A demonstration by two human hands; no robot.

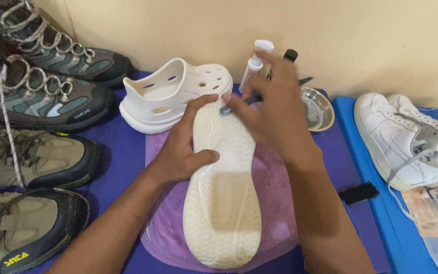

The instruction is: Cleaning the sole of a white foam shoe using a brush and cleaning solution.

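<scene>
Nearest me, the heel end of a white foam clog (222,203) lay sole-up on a purple towel (275,203), its patterned tread facing me and its toe pointing away toward the wall. My left hand (181,149) clasped the clog's left edge about midway along, thumb laid across the sole and fingers stretched up beside the toe. My right hand (275,109) was closed around the handle of a small dark-handled brush (227,108), fingers pinching it tight, with the bristles touching the sole near the toe.

To my left, two tan hiking shoes (31,162) with black toe caps sat side by side on the dark blue table cover (122,152). To my right, a black brush (359,193) lay at the edge of a brighter blue mat (371,152).

Just past the toe, the second white clog (176,94) stood upright, holes along its side. Behind my right hand stood a small white spray bottle (255,63), and beside it a little steel bowl (318,108). Farther left, two grey-green hiking boots (46,86) rested by the wall; far right, a pair of white and grey sneakers (406,137) lay on the blue mat.
</scene>
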